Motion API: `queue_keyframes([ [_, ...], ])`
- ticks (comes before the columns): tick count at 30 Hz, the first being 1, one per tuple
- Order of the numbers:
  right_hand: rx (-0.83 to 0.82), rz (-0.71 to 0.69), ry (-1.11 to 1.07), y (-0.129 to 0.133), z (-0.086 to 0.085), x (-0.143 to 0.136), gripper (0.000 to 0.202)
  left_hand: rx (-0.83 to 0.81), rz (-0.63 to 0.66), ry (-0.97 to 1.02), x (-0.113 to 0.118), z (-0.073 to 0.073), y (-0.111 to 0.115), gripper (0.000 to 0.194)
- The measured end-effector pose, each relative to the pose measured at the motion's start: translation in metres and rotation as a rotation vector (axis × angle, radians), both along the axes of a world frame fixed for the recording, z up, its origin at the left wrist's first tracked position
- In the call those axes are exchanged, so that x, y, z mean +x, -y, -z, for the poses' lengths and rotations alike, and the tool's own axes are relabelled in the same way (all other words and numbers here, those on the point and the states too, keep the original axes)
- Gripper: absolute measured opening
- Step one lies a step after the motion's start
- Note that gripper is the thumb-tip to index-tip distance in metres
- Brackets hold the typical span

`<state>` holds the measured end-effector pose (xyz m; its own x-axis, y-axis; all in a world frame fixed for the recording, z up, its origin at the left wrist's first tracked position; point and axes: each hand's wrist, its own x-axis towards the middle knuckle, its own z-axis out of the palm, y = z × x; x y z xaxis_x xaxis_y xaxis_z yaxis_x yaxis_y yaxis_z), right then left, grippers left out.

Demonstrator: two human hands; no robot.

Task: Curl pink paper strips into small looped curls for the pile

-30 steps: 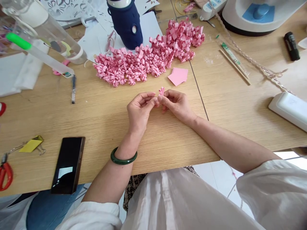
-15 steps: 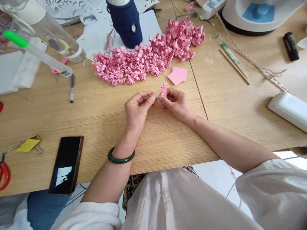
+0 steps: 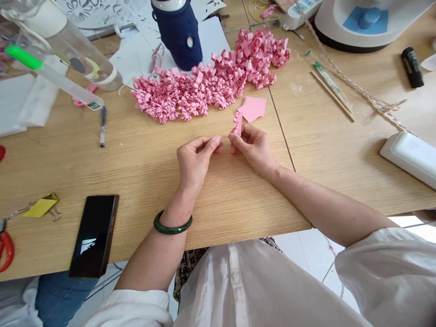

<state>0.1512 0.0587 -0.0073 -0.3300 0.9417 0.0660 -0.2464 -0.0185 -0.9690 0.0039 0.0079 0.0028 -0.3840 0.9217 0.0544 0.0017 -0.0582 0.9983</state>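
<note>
Between thumb and fingers, my right hand (image 3: 252, 144) pinches a small pink paper strip with curled edges (image 3: 239, 123), which stands up above the fingertips. My left hand (image 3: 195, 156) is closed in a pinch on a thin pink end that stretches across the short gap to my right hand. Just beyond my hands lie a few flat pink paper pieces (image 3: 255, 109). Farther back is a long heap of curled pink paper flowers (image 3: 204, 88). My fingers partly hide the held paper.
A navy bottle (image 3: 180, 36) stands behind the heap, and a clear bottle (image 3: 85, 54) at the left. A phone (image 3: 94, 236) lies near the front edge, beside a yellow binder clip (image 3: 42, 205) and red-handled pliers (image 3: 7, 250). Thin sticks (image 3: 334, 96) lie at right.
My hands have drawn slightly apart, with a thin pink piece now visible between them. The curled paper strip in my right hand stands a little higher and farther right.
</note>
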Motion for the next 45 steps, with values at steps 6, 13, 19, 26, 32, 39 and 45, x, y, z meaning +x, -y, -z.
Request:
queue_keyframes([
  [6,-0.007,-0.057,0.029,0.001,-0.001,-0.001,0.053,0.019,0.006,0.003,0.004,0.003,0.001,0.017],
  [13,-0.005,-0.016,-0.010,0.000,0.003,-0.001,0.049,-0.100,0.049,0.273,0.007,-0.007,0.001,0.029],
  [19,-0.005,-0.041,-0.024,0.000,0.002,-0.001,0.048,-0.055,0.028,0.208,0.009,-0.003,0.000,0.030],
  [26,-0.041,-0.022,-0.041,0.000,0.000,-0.001,0.042,-0.043,0.033,0.222,0.010,-0.007,0.001,0.026],
  [32,-0.072,-0.033,-0.061,0.000,-0.001,-0.001,0.044,-0.039,0.096,0.295,0.009,-0.005,0.000,0.032],
  [39,-0.080,-0.051,-0.047,0.001,-0.002,0.000,0.053,-0.009,0.108,0.259,0.009,-0.004,0.001,0.029],
  [45,-0.070,-0.103,-0.086,-0.001,-0.004,0.002,0.055,-0.066,0.179,0.396,0.006,-0.007,0.000,0.028],
])
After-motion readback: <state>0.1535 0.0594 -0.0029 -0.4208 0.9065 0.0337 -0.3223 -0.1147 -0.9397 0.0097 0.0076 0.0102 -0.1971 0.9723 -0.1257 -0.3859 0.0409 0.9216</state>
